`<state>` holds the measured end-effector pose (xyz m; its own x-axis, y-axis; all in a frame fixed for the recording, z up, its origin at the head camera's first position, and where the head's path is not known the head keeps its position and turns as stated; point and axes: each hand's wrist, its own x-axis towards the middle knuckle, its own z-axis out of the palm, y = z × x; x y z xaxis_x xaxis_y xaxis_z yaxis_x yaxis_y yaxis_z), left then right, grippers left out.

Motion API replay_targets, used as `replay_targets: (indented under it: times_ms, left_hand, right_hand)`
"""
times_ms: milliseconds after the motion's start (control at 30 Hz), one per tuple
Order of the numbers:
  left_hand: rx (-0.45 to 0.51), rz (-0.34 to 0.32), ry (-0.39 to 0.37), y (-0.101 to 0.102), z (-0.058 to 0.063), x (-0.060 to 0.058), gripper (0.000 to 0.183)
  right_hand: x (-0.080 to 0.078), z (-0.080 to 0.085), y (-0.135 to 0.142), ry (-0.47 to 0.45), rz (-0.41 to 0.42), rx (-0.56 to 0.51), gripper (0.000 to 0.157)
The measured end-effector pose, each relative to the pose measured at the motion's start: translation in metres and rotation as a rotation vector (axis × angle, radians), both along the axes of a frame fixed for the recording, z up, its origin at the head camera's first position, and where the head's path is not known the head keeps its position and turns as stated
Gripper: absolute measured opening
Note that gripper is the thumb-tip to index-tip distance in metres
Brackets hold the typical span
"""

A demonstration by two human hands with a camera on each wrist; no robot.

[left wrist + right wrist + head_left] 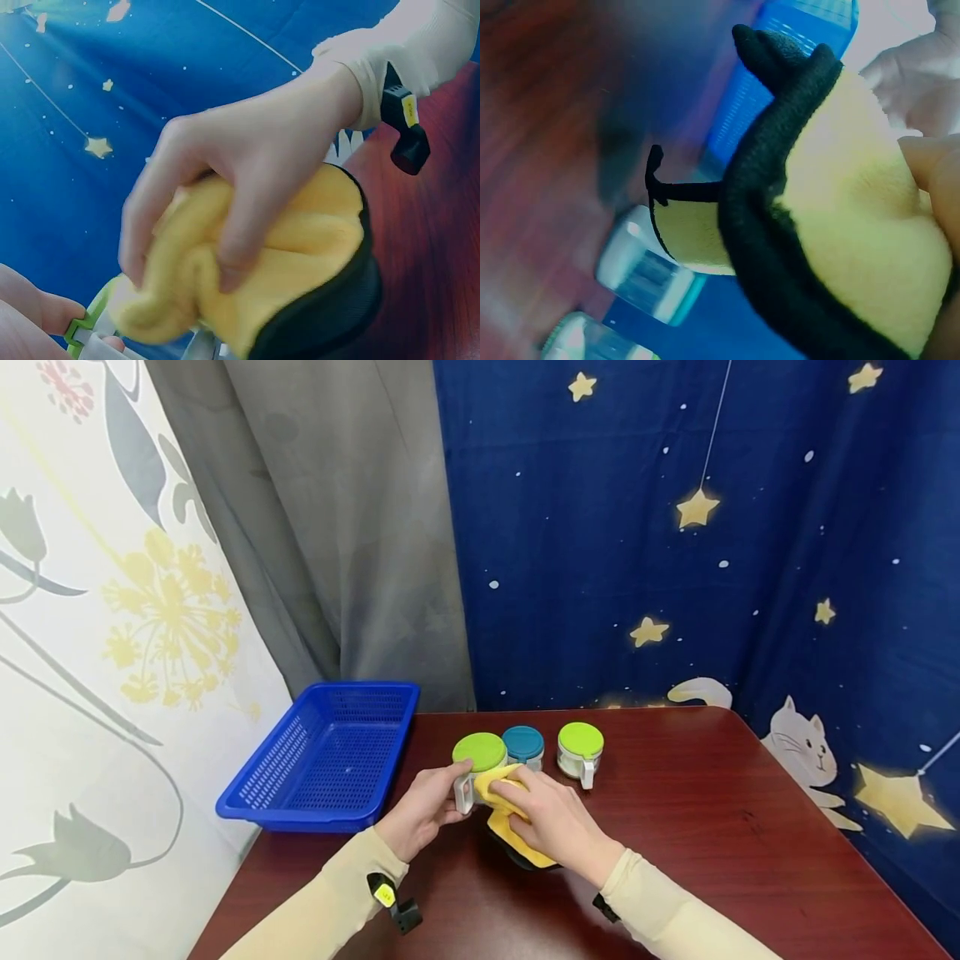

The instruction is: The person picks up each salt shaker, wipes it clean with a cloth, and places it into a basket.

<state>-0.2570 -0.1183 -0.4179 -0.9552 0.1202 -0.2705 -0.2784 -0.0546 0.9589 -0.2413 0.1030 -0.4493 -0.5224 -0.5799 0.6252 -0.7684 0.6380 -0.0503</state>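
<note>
Jar with a green lid (481, 751) sits between the hands; take it as the clock's centre. From 8 o'clock the left hand (426, 803) grips it beside the white handle (463, 795), thumb at the lid's edge. From 4 o'clock the right hand (561, 820) has its fingers clamped on a bunched yellow cloth (512, 833), held up to the jar's side.

A hard push from the cloth could twist the jar out of the left fingers, and a thumb so near the rim might pry the lid. The loose, dark-edged fold could also snag.

At 2 o'clock, close behind, a teal-lidded jar (523, 744) leaves little elbow room; contact is unclear. Another green-lidded jar (581, 742) stands at 3 o'clock on the table (697, 827), and a blue basket (337, 764) at 9, clear of the hands.
</note>
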Motion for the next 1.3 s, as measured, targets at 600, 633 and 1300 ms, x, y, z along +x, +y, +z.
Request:
replay_targets:
  times_ms: [600, 633, 1300]
  left_hand:
    - [-0.036, 0.009, 0.004, -0.003, 0.0, 0.001, 0.045]
    - [-0.036, 0.007, 0.005, -0.004, 0.001, 0.002, 0.046]
    - [-0.041, 0.006, 0.017, -0.009, -0.006, 0.001, 0.045]
  right_hand:
    - [0.005, -0.02, 0.002, -0.037, -0.001, 0.052, 0.052]
    - [0.005, -0.018, 0.002, -0.029, -0.003, 0.049, 0.052]
    - [0.001, 0.014, 0.008, 0.038, -0.03, -0.057, 0.052]
